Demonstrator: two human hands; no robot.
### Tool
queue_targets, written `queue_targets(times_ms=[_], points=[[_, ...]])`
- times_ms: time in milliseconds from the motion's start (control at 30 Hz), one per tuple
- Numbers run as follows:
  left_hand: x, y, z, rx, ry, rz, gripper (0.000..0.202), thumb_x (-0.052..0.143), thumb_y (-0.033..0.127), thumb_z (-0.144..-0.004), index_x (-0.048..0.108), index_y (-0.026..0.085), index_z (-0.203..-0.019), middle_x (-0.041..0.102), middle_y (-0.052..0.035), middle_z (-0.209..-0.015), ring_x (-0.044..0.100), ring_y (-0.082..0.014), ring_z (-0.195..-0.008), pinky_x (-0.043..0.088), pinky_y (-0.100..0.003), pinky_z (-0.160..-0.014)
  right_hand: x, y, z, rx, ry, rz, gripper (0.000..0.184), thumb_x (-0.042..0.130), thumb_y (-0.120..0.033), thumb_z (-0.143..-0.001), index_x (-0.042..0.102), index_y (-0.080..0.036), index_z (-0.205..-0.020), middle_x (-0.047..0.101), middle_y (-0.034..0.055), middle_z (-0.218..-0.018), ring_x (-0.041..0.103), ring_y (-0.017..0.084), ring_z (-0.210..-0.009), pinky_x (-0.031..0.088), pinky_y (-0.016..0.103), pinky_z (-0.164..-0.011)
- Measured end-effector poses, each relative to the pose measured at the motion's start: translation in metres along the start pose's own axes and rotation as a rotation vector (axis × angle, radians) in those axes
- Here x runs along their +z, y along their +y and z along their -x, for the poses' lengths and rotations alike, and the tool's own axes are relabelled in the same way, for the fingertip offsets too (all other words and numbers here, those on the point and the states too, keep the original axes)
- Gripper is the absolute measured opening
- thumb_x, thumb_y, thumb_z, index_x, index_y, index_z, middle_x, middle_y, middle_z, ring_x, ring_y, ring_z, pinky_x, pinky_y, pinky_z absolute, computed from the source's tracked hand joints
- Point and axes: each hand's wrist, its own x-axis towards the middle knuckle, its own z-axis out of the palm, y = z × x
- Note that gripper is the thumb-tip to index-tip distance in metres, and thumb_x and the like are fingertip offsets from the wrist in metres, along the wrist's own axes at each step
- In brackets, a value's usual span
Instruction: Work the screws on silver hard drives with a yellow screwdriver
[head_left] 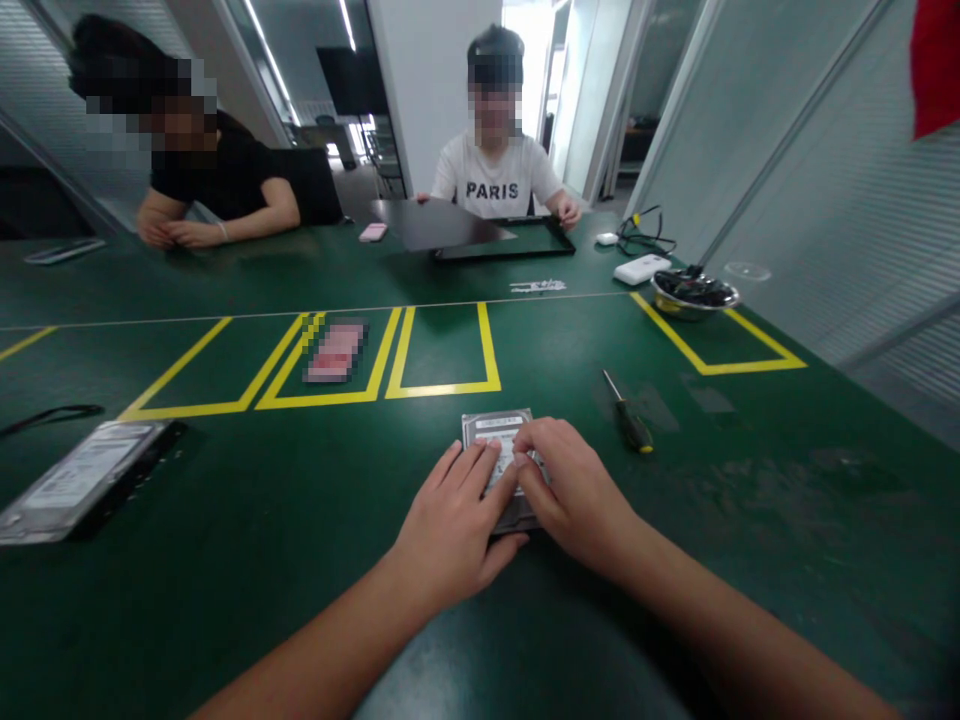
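Note:
A silver hard drive [495, 430] lies flat on the green table [300, 560] in front of me. My left hand [457, 525] rests on its left side with fingers stretched flat over the label. My right hand [574, 490] covers the drive's right side, its fingertips curled and pressed down on the top near the label. Whether those fingers pinch anything small is hidden. A screwdriver [628, 412] with a black and yellow handle lies on the table just right of my right hand.
Another hard drive [79, 480] lies at the left. Yellow tape boxes [442, 385] mark the table's middle. A metal bowl [694, 293], a white box [641, 269] and cables sit at the far right. Two people sit across; one holds a dark tray [502, 245].

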Motion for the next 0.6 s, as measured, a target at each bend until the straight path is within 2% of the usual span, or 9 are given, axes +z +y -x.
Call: queue_targets(times_ms=[200, 400, 600], points=[[0.0, -0.001, 0.002, 0.009, 0.023, -0.019, 0.069, 0.061, 0.05, -0.087, 0.045, 0.018, -0.147, 0.044, -0.0172, -0.152, 0.039, -0.0365, -0.142, 0.032, -0.056, -0.117, 0.005, 0.02, 0.01, -0.096, -0.001, 0.103, 0.013, 0.044, -0.009, -0.094, 0.056, -0.014, -0.091, 0.061, 0.011, -0.09, 0.051, 0.023, -0.087, 0.045, 0.039, -0.081], [0.001, -0.004, 0.002, 0.011, 0.011, -0.028, 0.069, 0.061, 0.048, -0.088, 0.044, 0.018, -0.148, 0.043, -0.0179, -0.153, 0.038, -0.037, -0.142, 0.033, -0.057, -0.117, 0.006, 0.02, 0.011, -0.159, -0.039, 0.112, 0.016, 0.044, -0.011, -0.096, 0.058, -0.014, -0.089, 0.063, 0.0108, -0.087, 0.051, 0.022, -0.084, 0.046, 0.038, -0.079], [0.001, -0.006, 0.004, 0.021, 0.013, -0.002, 0.071, 0.062, 0.049, -0.088, 0.042, 0.018, -0.149, 0.042, -0.0181, -0.153, 0.038, -0.0371, -0.142, 0.033, -0.058, -0.116, 0.006, 0.02, 0.011, -0.151, -0.051, 0.092, 0.015, 0.046, -0.014, -0.096, 0.059, -0.015, -0.088, 0.064, 0.01, -0.086, 0.052, 0.022, -0.083, 0.046, 0.037, -0.078]])
